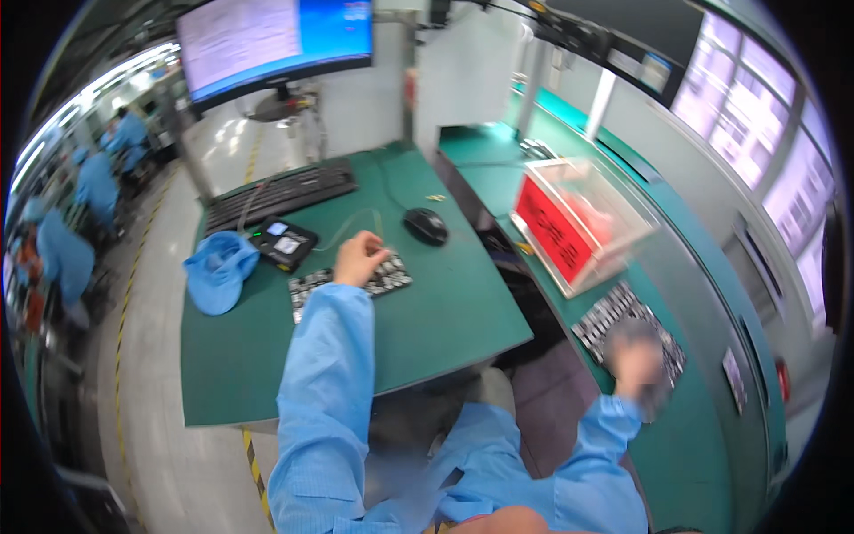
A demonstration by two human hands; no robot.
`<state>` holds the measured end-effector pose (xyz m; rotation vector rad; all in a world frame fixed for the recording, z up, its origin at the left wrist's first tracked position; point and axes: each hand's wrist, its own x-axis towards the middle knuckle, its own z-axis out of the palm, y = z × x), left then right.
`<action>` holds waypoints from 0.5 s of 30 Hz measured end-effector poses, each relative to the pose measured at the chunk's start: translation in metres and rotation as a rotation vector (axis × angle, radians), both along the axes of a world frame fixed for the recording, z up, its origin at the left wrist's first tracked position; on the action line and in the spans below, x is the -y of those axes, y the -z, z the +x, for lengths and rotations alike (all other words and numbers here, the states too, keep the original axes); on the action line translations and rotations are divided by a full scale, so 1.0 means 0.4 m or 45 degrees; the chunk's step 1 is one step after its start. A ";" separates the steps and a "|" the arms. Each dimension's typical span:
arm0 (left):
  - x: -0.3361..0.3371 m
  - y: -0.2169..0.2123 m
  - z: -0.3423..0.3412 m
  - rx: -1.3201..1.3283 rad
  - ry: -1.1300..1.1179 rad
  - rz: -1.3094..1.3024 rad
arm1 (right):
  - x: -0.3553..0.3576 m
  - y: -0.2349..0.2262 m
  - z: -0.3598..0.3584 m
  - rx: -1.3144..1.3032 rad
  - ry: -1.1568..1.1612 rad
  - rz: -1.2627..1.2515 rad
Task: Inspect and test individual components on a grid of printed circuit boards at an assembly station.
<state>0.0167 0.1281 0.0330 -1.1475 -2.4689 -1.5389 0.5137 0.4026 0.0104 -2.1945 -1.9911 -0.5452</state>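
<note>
My left hand [358, 256] rests with curled fingers on a black-and-white patterned tray [307, 287] lying on the green desk [427, 311]. It seems to press on the tray rather than hold anything. My right hand [633, 351] is blurred by motion, raised above a second black-and-white patterned tray [605, 313] on the green conveyor bench [694, 445] to my right. Whether it holds something small is unclear. Both arms wear light blue sleeves.
A black mouse [426, 225], a black keyboard [280, 193], a small black device with a screen [283, 243] and a crumpled blue cap [217, 270] lie on the desk. A monitor [271, 40] stands behind. A clear bin with a red label [569, 227] sits on the bench. Blue-clad workers [67, 254] stand at far left.
</note>
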 end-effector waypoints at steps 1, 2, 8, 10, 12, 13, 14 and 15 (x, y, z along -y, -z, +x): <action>-0.007 -0.006 0.002 0.021 0.010 0.012 | 0.006 -0.011 -0.008 -0.047 0.013 -0.018; -0.006 0.006 -0.012 0.030 0.029 0.047 | -0.010 0.009 -0.010 -0.014 0.017 0.030; -0.013 0.000 -0.018 0.067 0.034 0.073 | 0.023 -0.025 -0.050 -0.230 -0.021 -0.099; -0.022 0.011 -0.028 0.088 0.073 0.082 | 0.030 -0.033 -0.050 -0.279 -0.036 -0.118; -0.025 0.006 -0.017 0.089 0.086 0.076 | 0.033 -0.035 -0.046 -0.340 -0.046 -0.099; -0.026 0.006 -0.016 0.081 0.080 0.067 | 0.030 -0.040 -0.040 -0.343 -0.035 -0.094; -0.022 0.007 -0.012 0.075 0.070 0.057 | 0.028 -0.048 -0.035 -0.364 -0.069 -0.117; -0.019 0.006 -0.008 0.078 0.055 0.052 | 0.028 -0.052 -0.030 -0.386 -0.105 -0.139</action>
